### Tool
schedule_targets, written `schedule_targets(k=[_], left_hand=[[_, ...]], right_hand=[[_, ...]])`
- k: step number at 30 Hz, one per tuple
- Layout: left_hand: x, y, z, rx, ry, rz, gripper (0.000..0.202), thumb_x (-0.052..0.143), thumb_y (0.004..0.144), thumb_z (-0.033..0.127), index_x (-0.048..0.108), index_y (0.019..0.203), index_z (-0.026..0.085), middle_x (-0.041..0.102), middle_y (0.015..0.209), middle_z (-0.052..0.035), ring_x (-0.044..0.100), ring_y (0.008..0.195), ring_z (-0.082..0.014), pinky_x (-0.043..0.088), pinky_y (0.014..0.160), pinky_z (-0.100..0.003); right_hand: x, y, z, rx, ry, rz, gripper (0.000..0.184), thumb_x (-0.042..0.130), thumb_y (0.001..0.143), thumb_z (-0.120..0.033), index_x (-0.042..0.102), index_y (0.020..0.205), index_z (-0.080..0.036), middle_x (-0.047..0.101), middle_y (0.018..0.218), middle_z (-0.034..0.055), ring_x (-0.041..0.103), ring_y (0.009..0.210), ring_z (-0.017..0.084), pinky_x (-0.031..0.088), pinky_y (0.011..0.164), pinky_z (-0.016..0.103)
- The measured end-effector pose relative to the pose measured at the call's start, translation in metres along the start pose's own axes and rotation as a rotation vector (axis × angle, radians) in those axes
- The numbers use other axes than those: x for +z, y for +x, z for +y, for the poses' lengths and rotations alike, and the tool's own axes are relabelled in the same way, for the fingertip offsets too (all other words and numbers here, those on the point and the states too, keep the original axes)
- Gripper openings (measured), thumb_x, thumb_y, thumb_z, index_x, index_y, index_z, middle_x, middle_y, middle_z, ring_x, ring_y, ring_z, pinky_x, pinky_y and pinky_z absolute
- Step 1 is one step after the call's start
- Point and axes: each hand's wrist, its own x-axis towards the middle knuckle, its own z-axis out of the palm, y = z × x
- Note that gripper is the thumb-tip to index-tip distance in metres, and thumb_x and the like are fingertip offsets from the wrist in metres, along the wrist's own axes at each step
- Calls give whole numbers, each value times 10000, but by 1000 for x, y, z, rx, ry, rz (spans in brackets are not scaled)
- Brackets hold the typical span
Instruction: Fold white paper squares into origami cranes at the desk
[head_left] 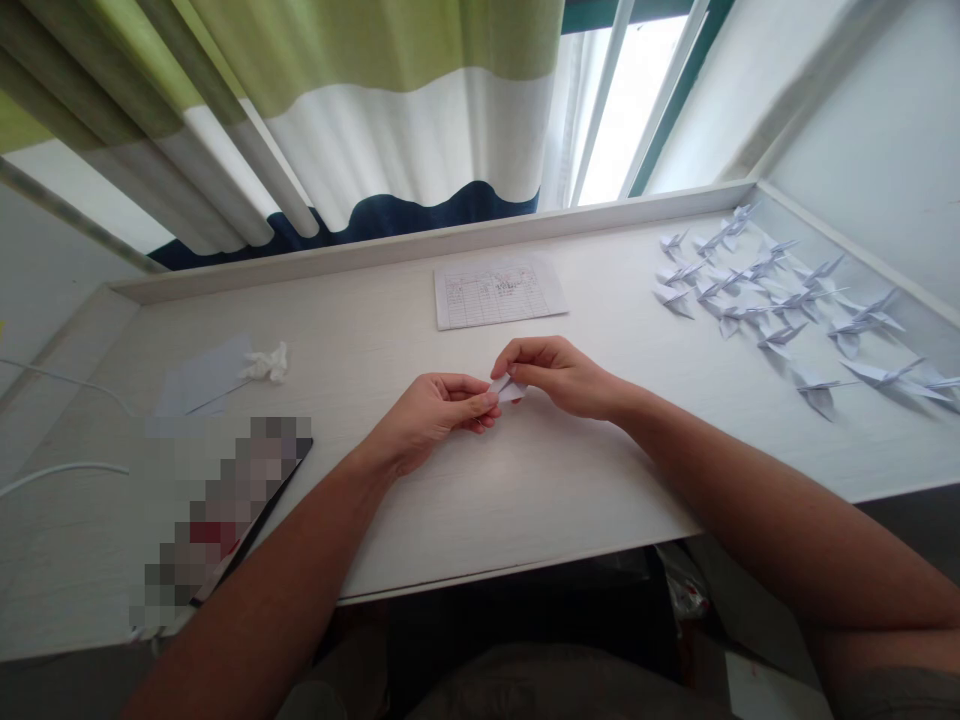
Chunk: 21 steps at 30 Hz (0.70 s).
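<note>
A small folded piece of white paper (508,389) sits between both my hands just above the middle of the white desk (465,500). My left hand (431,418) pinches its left end with thumb and fingertips. My right hand (559,375) curls over its right end, fingers closed on it. Most of the paper is hidden by my fingers.
Several folded white paper cranes (780,290) lie in rows at the right of the desk. A printed sheet (499,290) lies at the back centre. Loose paper (202,378) and a crumpled scrap (266,363) lie at left, by a blurred dark flat object (217,510) and white cables (52,475).
</note>
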Motion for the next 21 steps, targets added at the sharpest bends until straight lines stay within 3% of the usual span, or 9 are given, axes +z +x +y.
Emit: schedule_targets(k=[5, 12, 21], left_hand=[[4, 2, -2, 27, 0, 73, 340, 985, 674, 410, 820, 832, 159, 774, 780, -60, 684, 713, -161, 537, 712, -300], [6, 1, -3, 103, -1, 122, 324, 963, 735, 421, 836, 884, 164, 797, 814, -68, 703, 755, -165, 554, 754, -310], [6, 2, -2, 87, -149, 77, 361, 889, 833, 464, 805, 972, 142, 823, 899, -85, 741, 801, -167, 582, 776, -304]], right_hand=[[1, 0, -5, 80, 11, 168, 140, 680, 970, -324, 741, 1011, -204, 746, 892, 29, 704, 833, 167, 610, 724, 311], [-1, -1, -4, 89, -86, 44, 358, 808, 902, -514, 769, 898, -158, 791, 863, 67, 729, 796, 171, 611, 757, 321], [-3, 0, -3, 10, -37, 118, 302, 831, 889, -443, 757, 849, -153, 773, 784, 38, 697, 693, 134, 570, 681, 283]])
